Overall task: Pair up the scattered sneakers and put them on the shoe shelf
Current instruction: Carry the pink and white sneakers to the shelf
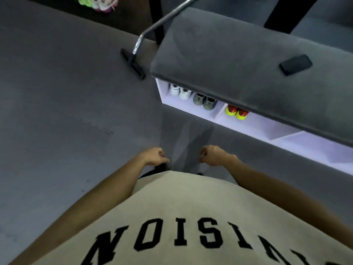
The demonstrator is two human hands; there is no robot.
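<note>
The white shoe shelf (267, 129) runs along the right under a grey padded top (229, 60). In its left compartment stand a white pair of sneakers (180, 90) and a grey pair (205, 101). A red-and-yellow pair (236, 111) sits in the second compartment. At the top left, more sneakers (99, 2) in green, white and pink lie on a dark patch of floor. My left hand (154, 156) and my right hand (212, 155) hang in front of my waist, fingers loosely curled, holding nothing.
A vacuum nozzle (132, 64) on a metal tube (162, 20) rests on the grey carpet left of the shelf's end. A black flat object (295, 64) lies on the padded top. Open carpet spreads across the left and middle.
</note>
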